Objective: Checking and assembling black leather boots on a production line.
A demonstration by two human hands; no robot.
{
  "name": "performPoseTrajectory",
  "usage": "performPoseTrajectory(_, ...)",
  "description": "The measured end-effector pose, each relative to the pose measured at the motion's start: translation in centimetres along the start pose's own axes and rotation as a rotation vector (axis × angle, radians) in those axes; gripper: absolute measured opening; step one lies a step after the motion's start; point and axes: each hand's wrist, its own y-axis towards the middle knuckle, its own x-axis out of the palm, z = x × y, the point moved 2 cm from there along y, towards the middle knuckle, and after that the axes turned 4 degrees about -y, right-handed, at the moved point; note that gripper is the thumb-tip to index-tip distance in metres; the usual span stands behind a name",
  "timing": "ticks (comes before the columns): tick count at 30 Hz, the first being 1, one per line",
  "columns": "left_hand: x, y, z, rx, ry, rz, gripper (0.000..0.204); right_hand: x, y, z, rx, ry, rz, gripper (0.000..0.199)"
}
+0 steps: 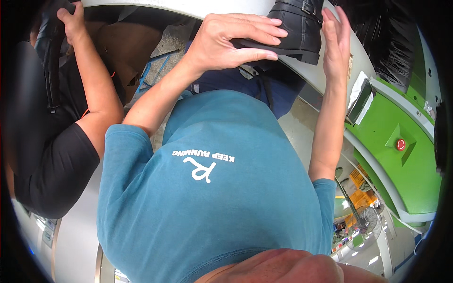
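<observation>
A black ankle boot (298, 29) with a buckled strap and a thick sole is at the top, over the edge of the white table. My left hand (236, 40) wraps its front, fingers over the upper and thumb low by the sole. The toe is mostly hidden behind that hand. My right hand (336, 45) is upright along the boot's other end, fingers stretched out and close against the leather. Whether its palm touches the boot, I cannot tell.
A co-worker's arm (96, 80) at the left holds a black piece with a zipper (53, 92). The white tabletop (160, 4) curves across the top. At right stands a green machine (377, 127) with a red button (400, 144); black strips (387, 42) hang beyond. A fan (363, 227) is lower right.
</observation>
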Motion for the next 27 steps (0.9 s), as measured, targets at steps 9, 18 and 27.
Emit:
performPoseTrajectory(9,-1.5,-2.2,-0.3,-0.095,-0.227,0.068,0.058,0.6,0.1,3.5,0.211,0.143,-0.332,0.068)
performPoseTrajectory(18,-0.8,-1.5,0.0,-0.127,-0.226,0.088,0.053,0.6,-0.7,2.8,0.051,0.173,-0.231,0.060)
performPoseTrajectory(27,-0.3,3.7,0.3,-0.083,-0.240,0.032,0.038,-0.1,-2.7,3.0,-0.042,0.431,0.045,0.054)
